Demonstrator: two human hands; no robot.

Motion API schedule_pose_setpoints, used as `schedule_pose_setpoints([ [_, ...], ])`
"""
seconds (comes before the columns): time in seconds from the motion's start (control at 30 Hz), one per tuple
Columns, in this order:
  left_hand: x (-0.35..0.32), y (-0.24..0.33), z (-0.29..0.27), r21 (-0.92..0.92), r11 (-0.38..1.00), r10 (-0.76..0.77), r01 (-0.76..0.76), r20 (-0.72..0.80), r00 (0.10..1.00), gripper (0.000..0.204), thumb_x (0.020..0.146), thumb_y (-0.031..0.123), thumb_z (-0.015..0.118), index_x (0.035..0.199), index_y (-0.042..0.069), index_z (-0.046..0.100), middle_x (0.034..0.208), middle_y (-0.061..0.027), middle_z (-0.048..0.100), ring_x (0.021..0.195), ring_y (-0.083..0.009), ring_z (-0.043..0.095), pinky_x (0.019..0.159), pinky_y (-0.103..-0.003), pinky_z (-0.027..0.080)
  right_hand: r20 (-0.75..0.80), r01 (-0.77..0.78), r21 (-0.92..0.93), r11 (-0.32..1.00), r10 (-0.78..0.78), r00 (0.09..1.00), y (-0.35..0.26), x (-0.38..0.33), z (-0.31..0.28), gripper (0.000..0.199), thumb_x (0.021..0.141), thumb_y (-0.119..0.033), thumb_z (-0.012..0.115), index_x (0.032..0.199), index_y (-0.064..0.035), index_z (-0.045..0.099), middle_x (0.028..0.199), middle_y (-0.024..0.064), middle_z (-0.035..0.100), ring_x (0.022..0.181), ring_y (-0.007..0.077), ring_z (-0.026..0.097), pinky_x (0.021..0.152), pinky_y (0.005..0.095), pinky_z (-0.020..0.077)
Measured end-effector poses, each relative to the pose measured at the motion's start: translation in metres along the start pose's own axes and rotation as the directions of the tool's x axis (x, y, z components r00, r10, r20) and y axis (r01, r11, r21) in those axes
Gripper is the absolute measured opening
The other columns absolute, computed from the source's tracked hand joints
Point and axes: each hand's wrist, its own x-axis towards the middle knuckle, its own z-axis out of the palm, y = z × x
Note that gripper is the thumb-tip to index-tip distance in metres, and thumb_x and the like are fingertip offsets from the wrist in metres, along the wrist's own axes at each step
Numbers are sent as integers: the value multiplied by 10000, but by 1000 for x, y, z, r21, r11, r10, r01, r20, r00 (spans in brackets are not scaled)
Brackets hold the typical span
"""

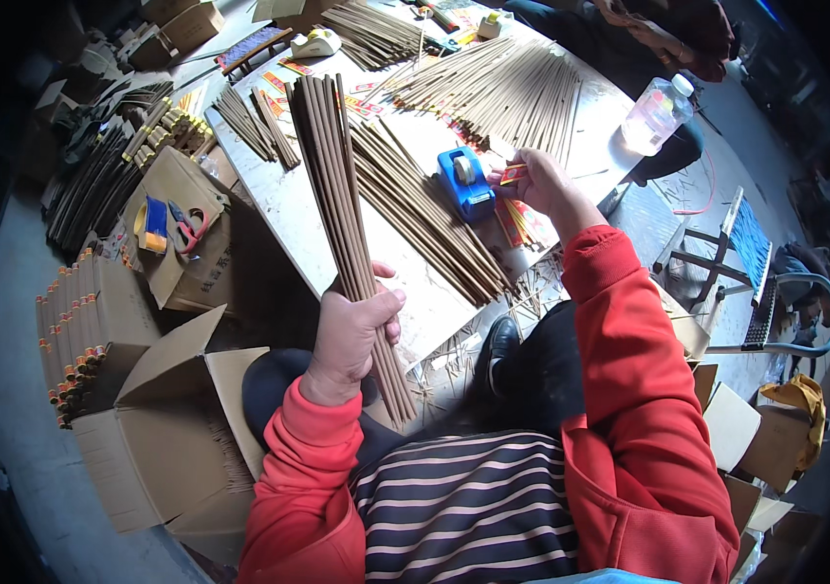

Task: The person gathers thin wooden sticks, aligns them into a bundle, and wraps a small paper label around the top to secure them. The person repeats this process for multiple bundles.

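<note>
My left hand [345, 336] is wrapped round a bundle of long brown incense sticks [332, 180], held upright and slightly tilted above the table's near left edge. At the right, my right hand [553, 191] pinches a small red and yellow paper label [513, 174] beside a blue tape dispenser [473, 199]. More labels [514, 226] lie just below that hand. Between my hands, a row of loose incense sticks [424, 216] rests on the white table [278, 219]. A fanned pile of sticks [507, 90] spreads farther back.
A clear plastic bottle [656, 119] stands at the table's right edge. An open carton [166, 448] sits at my left, near stacked bundles [74, 321] and a box [191, 277] bearing scissors [188, 232] and a tape roll [151, 226]. A folding stool [746, 241] is at right; another person [663, 39] sits opposite.
</note>
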Motion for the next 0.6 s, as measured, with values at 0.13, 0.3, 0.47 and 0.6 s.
schedule_pose_setpoints([
  [0.13, -6, 6, 4, 36, 999, 22, -22, 12, 1000, 326, 766, -14, 598, 1058, -34, 455, 616, -21, 482, 461, -107, 485, 423, -245, 412, 21, 263, -112, 958, -262, 965, -3, -19, 3, 215, 885, -116, 424, 1014, 51, 466, 900, 177, 568, 829, 263, 619, 731, 405, 552],
  [0.3, -18, 20, 6, -21, 997, 70, -69, 48, 996, 481, 775, -21, 614, 1216, -45, 423, 626, -17, 497, 491, -98, 499, 442, -234, 423, 287, 664, -139, 734, -612, 737, 23, -97, 41, 264, 889, -4, 450, 1117, 28, 577, 830, 55, 579, 693, 118, 583, 684, 239, 514],
  [0.47, -33, 22, 14, -66, 987, 154, -146, 143, 978, 613, 775, -27, 610, 1326, -23, 339, 647, -10, 498, 494, -98, 512, 436, -231, 426, 547, 927, -350, 138, -773, 321, 67, -163, 63, 414, 792, 70, 591, 1189, -48, 574, 860, 107, 567, 725, 188, 567, 644, 261, 458],
  [0.6, -48, 25, 14, -52, 986, 167, -160, 178, 970, 620, 773, -26, 580, 1321, -66, 292, 573, -19, 470, 460, -118, 495, 437, -245, 425, 596, 945, -319, 68, -761, 257, 84, -190, 65, 460, 787, 71, 603, 1225, -61, 555, 942, 125, 590, 805, 209, 592, 696, 268, 473],
])
